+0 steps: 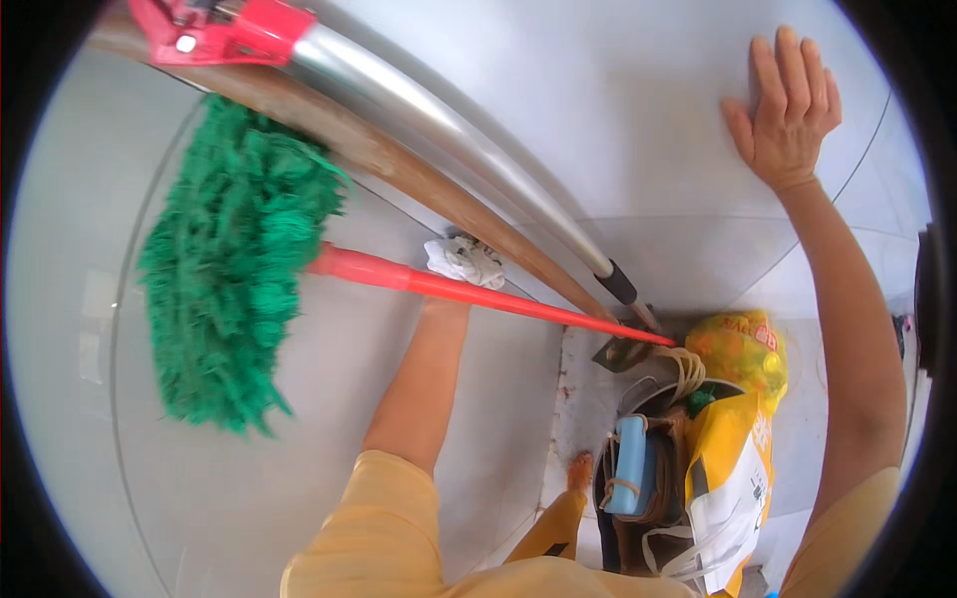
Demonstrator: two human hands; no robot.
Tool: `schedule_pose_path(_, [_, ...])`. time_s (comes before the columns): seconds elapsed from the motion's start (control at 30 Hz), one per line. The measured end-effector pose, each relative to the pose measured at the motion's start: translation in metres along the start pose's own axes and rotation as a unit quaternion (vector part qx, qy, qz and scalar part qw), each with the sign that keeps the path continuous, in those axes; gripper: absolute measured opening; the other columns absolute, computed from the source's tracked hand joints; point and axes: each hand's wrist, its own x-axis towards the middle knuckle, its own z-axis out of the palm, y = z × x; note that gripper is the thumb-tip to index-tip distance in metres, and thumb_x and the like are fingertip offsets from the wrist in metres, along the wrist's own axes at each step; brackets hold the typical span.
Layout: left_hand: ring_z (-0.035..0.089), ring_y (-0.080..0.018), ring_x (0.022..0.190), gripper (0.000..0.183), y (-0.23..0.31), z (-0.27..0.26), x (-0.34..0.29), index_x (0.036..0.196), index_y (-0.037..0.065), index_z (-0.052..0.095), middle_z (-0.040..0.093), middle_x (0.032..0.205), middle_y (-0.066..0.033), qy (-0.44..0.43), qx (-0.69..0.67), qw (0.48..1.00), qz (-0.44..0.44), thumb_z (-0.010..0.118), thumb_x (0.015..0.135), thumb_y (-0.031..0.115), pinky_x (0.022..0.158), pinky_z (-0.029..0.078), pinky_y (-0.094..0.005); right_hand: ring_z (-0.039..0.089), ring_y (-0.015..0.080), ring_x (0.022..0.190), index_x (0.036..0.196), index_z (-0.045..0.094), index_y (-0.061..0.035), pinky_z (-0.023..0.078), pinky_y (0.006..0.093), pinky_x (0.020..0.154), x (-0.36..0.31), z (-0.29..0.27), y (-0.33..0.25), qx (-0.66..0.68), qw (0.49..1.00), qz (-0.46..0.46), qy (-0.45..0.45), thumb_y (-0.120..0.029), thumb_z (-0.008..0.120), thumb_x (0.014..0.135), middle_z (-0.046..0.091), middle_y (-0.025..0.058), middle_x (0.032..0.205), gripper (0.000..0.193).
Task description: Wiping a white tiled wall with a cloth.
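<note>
My left hand (pixel 446 305) reaches up behind a red mop handle (pixel 464 292) and presses a crumpled white cloth (pixel 465 261) against the wall. The cloth and handle hide most of its fingers. My right hand (pixel 795 125) lies flat on the pale tiled wall at the upper right, its fingers stretched out. In front of my left forearm, the red handle slants up leftward to a shaggy green mop head (pixel 239 264). Beyond it, a wooden pole (pixel 409 169) and a silver metal pole (pixel 439 125) with a red fitting (pixel 264 32) lean across the corner.
Below the poles stand a yellow plastic bag (pixel 743 349), a yellow-and-white bag (pixel 731 488), and a container holding a light blue box-like object (pixel 628 463) and coiled beige cord (pixel 686 374). My bare foot (pixel 580 470) is beside them.
</note>
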Motion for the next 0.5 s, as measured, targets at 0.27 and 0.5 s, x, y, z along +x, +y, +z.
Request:
schedule_pose_path(0.27, [0.052,-0.0318,0.112,0.045,0.138,-0.111,-0.037,0.124,0.01,0.05,0.056,0.119,-0.0136,0.081,-0.826,0.495,-0.259,0.038,0.094,0.042,0.096,0.043,-0.0491,0.034,0.0239,0.129,0.131,0.045,-0.0195,0.018,0.0421,0.105,-0.028,-0.01,0.015,-0.002,0.998,0.015,-0.064,-0.048,0.037,0.093,0.041,0.003,0.138,0.048])
schedule_pose_path(0.5, [0.051,-0.0324,0.115,0.043,0.123,-0.069,-0.089,0.128,0.01,0.048,0.053,0.127,-0.0129,0.116,-0.829,0.518,-0.175,0.039,0.095,0.035,0.099,0.041,-0.0509,0.035,0.0247,0.128,0.13,0.047,-0.0191,0.018,0.0428,0.106,-0.017,-0.01,0.008,0.006,0.998,0.026,-0.061,-0.047,0.037,0.094,0.042,0.0037,0.137,0.047])
